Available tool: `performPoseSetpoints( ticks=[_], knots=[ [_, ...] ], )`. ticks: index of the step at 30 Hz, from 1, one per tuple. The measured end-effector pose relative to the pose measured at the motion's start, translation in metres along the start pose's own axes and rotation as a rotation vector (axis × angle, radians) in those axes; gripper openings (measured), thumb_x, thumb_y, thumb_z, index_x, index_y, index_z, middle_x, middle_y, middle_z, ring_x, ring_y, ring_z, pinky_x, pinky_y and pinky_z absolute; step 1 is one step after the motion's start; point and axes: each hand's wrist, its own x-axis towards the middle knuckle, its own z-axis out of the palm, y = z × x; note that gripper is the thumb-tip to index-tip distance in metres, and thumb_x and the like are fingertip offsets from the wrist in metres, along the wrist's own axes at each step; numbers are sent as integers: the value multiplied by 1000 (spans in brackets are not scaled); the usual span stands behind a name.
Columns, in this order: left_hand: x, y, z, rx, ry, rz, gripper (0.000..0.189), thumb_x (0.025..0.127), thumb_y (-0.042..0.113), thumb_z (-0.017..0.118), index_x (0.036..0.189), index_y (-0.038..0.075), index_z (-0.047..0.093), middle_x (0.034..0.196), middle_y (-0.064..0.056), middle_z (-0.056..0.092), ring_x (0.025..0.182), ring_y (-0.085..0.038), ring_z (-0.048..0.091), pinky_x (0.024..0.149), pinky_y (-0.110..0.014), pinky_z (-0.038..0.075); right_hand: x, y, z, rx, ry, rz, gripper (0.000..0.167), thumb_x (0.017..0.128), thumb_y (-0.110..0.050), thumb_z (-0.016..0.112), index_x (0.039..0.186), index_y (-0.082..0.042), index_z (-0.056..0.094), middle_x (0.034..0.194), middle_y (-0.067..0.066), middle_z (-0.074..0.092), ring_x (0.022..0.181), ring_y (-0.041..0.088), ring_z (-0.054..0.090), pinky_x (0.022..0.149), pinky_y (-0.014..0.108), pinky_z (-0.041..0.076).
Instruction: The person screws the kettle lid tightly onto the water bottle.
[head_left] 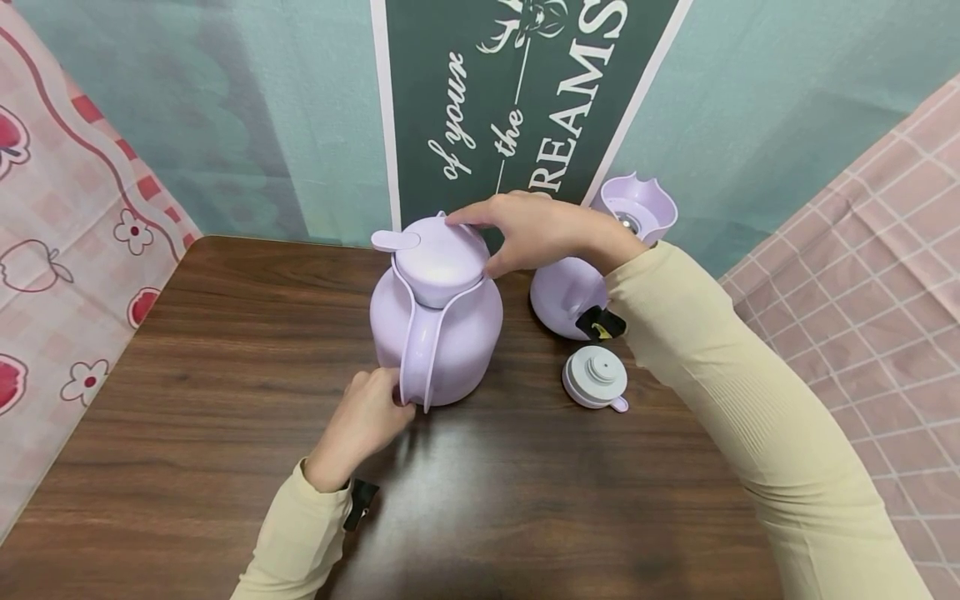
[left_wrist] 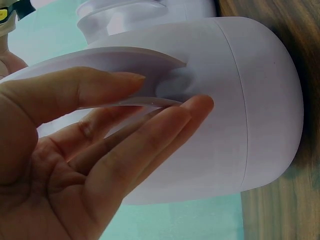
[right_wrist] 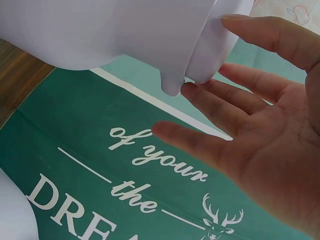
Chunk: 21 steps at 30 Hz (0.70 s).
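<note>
OK, dark-brown worktop point(head_left: 225, 375) filling the lower view, teal backdrop point(head_left: 787, 108) behind, w/ a green lettered banner point(head_left: 555, 83) up at 12 o'clk. And here's the first jug point(head_left: 472, 342), pale lilac, upright on the worktop just L of ctr; make it the middle of the dial. At 3 o'clk, near it, stands the second jug point(head_left: 562, 287), same colour, partly hid by the R arm, flared mouth in sight. R grip point(head_left: 536, 232), btwn 1 & 2 o'clk: thumb & fingertips pinching the lid at its edge. L grip point(head_left: 365, 421), 7–8 o'clk: thumb one side, fingers the other, holding the low end of the first jug's handle point(head_left: 422, 358), which faces 6. That lid point(head_left: 442, 250) sits in the jug's mouth at 12, tab twd 9–10; can't tell if it's fully seated. Smallest, btwn 3 & 4: a loose stopper point(head_left: 602, 375) on the worktop, grey ridged side up, lilac tab at its 4–5, just below the second jug.
</note>
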Motion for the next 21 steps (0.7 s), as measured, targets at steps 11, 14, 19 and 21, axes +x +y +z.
performPoseSetpoints(
  ticks=[11,14,19,21],
  knots=[
    [-1,0,0,3,7,12,12,65,0,65,65,8,57,57,-1,51,55,-21,46,52,-36,40,-4,-1,1,20,73,-8,53,75,-8,70,125,-1,53,119,11,59,110,22,53,101,41,20],
    [-1,0,0,3,8,11,13,65,-1,65,64,9,56,56,0,49,54,-20,45,51,-34,39,-4,-1,2,33,93,5,50,74,-7,71,122,0,56,115,12,61,106,21,55,99,38,25],
    [-1,-1,0,-3,10,15,13,65,-1,64,64,9,55,56,0,48,54,-19,44,50,-33,39,-4,0,3,74,128,27,41,74,-3,69,114,1,60,108,13,63,99,21,60,88,33,41],
    [-2,0,0,-2,10,17,12,65,-1,64,65,8,56,56,0,49,54,-20,44,50,-34,39,-5,-1,3,86,133,45,38,73,-1,69,111,1,62,105,13,64,96,21,60,86,32,42]
  ],
)
